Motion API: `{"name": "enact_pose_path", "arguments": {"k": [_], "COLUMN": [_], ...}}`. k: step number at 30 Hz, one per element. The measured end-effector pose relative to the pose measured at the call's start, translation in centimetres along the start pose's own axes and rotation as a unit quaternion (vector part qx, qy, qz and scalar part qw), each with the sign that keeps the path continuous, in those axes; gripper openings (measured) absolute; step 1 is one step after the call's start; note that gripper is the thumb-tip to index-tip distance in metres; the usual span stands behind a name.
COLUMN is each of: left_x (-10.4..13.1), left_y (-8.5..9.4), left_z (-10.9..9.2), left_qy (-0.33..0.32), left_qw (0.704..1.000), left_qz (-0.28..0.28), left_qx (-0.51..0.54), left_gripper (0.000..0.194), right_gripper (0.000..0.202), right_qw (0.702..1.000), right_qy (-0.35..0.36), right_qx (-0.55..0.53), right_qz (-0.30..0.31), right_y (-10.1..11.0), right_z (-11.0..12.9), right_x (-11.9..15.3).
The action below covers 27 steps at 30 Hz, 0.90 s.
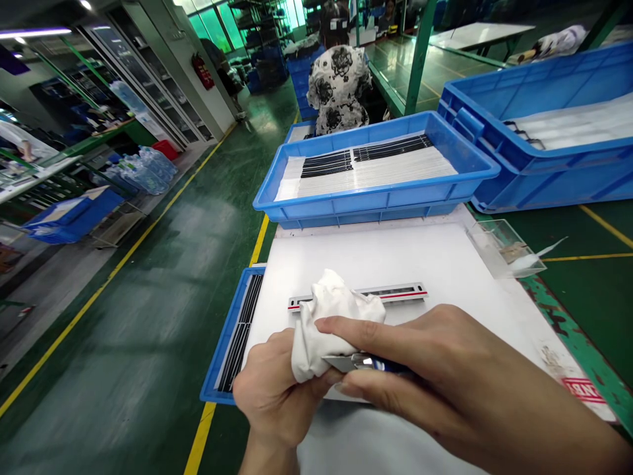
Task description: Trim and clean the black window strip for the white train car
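Observation:
My left hand (270, 396) grips a crumpled white cloth (331, 316) low in the middle of the view. My right hand (445, 376) holds a small tool with a metal blade and a blue handle (363, 361), its tip pressed into the cloth. Just beyond the cloth a long thin silver strip with a red line (400, 292) lies flat on the white work board (395, 257); the cloth hides part of its left end.
A blue tray (376, 198) of black and white strips stands behind the board, a larger blue crate (544, 165) at right. Another blue tray (232, 343) of dark strips sticks out at the left edge. A clear plastic box (504, 251) sits right. A person in a patterned top (339, 86) works farther back.

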State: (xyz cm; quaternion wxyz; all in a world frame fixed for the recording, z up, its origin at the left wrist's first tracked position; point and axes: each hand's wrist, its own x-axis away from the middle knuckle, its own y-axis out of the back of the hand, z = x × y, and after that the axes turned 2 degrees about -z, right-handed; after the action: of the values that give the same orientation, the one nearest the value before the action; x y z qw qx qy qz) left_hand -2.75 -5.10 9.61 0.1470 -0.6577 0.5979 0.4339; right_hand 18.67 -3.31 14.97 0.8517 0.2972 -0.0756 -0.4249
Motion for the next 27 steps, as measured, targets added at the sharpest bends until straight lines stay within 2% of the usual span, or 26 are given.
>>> {"name": "enact_pose_path", "arguments": {"k": [12, 21, 27], "left_x": [-0.49, 0.04, -0.27], "left_y": [-0.02, 0.11, -0.1], "left_z": [-0.16, -0.01, -0.49], "left_qy": [0.009, -0.007, 0.009], "left_qw": [1.0, 1.0, 1.0], "left_qz": [0.001, -0.008, -0.012], "left_qx": [-0.006, -0.002, -0.015], "left_gripper": [0.029, 0.019, 0.018], "right_gripper": [0.029, 0.026, 0.026], "right_qw": [1.0, 1.0, 1.0], "right_qy": [-0.007, -0.011, -0.011], "right_qx": [0.0, -0.004, -0.023], "right_qz": [-0.004, -0.002, 0.001], "right_y": [-0.18, 0.01, -0.05], "right_z": [0.35, 0.32, 0.36], "right_x": [-0.2, -0.17, -0.39]}}
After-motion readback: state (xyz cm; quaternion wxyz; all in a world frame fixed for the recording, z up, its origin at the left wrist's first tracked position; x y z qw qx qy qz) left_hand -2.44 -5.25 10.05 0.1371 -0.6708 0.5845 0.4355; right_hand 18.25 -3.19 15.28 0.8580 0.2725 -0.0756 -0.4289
